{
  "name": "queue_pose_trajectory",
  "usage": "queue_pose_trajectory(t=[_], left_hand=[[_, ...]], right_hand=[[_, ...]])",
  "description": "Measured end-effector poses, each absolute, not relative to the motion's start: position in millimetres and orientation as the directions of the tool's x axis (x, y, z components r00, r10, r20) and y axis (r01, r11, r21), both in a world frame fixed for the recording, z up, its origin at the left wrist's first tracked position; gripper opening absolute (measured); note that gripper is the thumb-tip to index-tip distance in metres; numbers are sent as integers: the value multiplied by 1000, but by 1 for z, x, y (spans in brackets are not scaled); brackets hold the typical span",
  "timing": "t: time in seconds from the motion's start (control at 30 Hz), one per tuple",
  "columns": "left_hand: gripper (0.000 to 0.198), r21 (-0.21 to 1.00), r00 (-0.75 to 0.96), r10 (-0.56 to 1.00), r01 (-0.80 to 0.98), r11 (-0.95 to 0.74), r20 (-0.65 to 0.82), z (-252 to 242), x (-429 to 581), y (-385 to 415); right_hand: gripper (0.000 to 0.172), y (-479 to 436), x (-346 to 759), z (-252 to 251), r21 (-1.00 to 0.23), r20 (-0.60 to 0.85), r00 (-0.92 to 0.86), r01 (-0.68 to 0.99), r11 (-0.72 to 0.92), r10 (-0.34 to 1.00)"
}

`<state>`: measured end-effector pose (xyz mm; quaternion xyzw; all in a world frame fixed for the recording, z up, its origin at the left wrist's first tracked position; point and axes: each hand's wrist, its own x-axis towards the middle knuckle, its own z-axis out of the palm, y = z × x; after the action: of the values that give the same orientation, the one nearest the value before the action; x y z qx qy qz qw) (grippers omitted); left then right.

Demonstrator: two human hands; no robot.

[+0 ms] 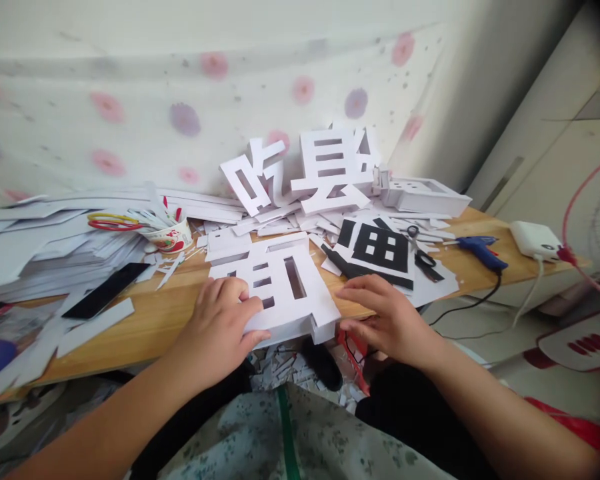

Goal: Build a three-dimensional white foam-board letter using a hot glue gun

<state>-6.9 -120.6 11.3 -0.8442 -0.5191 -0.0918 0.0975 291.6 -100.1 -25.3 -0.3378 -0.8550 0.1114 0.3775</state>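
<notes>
A white three-dimensional foam-board character [275, 280] lies near the table's front edge, its face up with rectangular cut-outs. My left hand [225, 323] grips its near left part, fingers bent over the top and thumb along the front side. To the right of the character, my right hand [393, 317] is open, fingers apart and pointing at its side wall, with a small gap between. Beyond my right hand lies a sheet with a black printed character [380, 247]. Black-handled scissors [420, 247] rest at that sheet's right edge.
Finished white characters [330, 167] stand at the back against a flowered curtain. A blue glue gun [483, 250] and a white power box [537, 240] sit at right. A tool cup [170, 237], a black phone [105, 291] and stacked white boards [105, 247] are at left. Scraps [280, 367] cover the floor.
</notes>
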Motion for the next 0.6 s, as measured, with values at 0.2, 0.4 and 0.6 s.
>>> queue_pose_trajectory(t=[0.2,0.4,0.6], left_hand=[[19,-23,434,863,896,-443,259,7,-7,-120],[18,52,418,877,896,-442,237,7,-5,-122],[12,199,415,887,869,-452,201,3,-6,-122]], right_hand=[[34,-101,285,-30,-429,569,-530,461,777,629],[28,-100,281,-31,-394,591,-528,471,789,610],[25,-101,280,-33,-407,606,-497,477,779,621]])
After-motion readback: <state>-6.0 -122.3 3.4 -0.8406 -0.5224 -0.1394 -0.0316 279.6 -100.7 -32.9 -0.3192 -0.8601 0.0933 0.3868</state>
